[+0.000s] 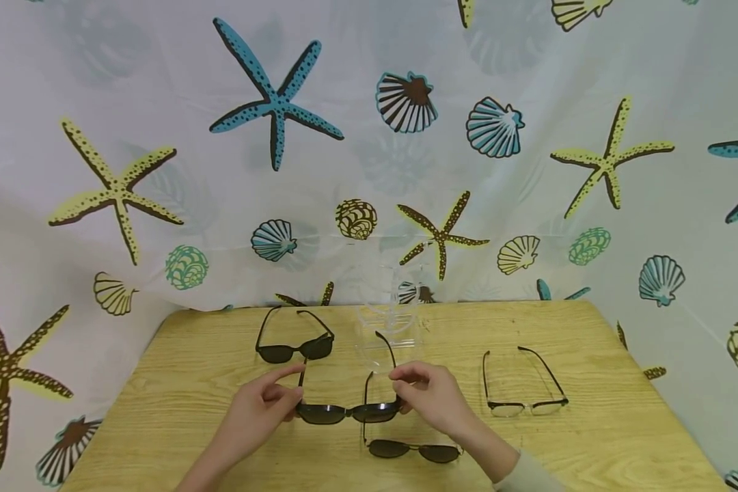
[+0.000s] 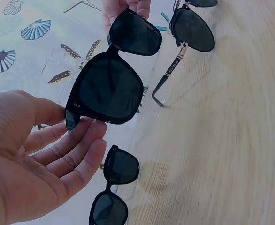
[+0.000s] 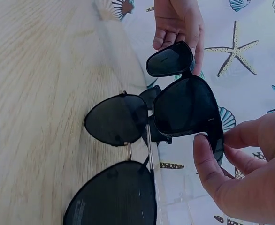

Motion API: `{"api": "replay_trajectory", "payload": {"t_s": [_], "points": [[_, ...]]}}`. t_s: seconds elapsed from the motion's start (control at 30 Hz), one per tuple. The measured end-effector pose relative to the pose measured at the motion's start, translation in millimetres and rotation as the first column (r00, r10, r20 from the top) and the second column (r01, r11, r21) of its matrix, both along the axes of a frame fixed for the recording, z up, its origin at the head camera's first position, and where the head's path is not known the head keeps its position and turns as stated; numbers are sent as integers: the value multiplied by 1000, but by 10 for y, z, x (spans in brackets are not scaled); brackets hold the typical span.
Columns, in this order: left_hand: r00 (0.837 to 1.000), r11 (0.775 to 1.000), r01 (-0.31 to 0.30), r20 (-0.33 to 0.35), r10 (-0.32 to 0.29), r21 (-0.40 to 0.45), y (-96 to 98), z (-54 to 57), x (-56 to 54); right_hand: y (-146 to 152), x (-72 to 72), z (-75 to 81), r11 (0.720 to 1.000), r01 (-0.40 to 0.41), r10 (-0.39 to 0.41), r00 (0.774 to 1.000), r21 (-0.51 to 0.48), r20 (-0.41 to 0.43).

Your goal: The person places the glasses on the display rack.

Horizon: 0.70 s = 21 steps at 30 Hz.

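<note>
Black-framed sunglasses (image 1: 322, 414) with dark lenses are held up between both hands, temples unfolded and pointing away. My left hand (image 1: 255, 406) pinches the left temple near its hinge. On the other side my right hand (image 1: 433, 396) grips the right temple between thumb and fingers, seen closely in the right wrist view (image 3: 245, 173). Thin-framed aviator sunglasses (image 1: 389, 449) lie just in front, to the right, partly hidden by the right hand. Behind the left hand, a second black pair of sunglasses (image 1: 316, 347) rests on the table with its temples open.
Clear-lens eyeglasses (image 1: 556, 403) with dark brow bars sit at the right of the wooden table (image 1: 178, 383). A transparent display stand (image 1: 389, 321) stands at the back middle. Behind the table hangs a white curtain (image 1: 320, 191) printed with starfish and shells.
</note>
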<state>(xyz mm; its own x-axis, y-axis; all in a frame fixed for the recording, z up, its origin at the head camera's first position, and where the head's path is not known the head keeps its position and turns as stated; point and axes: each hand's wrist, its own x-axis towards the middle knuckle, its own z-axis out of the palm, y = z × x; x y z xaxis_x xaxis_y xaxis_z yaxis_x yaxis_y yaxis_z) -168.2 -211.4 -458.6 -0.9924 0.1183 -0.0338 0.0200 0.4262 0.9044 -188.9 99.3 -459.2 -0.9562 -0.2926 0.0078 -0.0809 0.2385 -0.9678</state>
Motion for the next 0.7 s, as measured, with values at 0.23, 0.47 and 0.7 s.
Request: {"api": "replay_trajectory", "payload": {"t_s": [0.23,0.47,0.7], "points": [[997,998,69,-20,-69,9,146,0,-108,150,-15,-10,999,42,-42,999,12,7],[998,998,67,-15,-67,-2,289,-12,-208,249,-45,-14,996,85,-85,996,35,-9],[998,998,55,-33,-54,12,449,-74,-335,352,-128,-51,993,108,-106,994,43,-35]]}}
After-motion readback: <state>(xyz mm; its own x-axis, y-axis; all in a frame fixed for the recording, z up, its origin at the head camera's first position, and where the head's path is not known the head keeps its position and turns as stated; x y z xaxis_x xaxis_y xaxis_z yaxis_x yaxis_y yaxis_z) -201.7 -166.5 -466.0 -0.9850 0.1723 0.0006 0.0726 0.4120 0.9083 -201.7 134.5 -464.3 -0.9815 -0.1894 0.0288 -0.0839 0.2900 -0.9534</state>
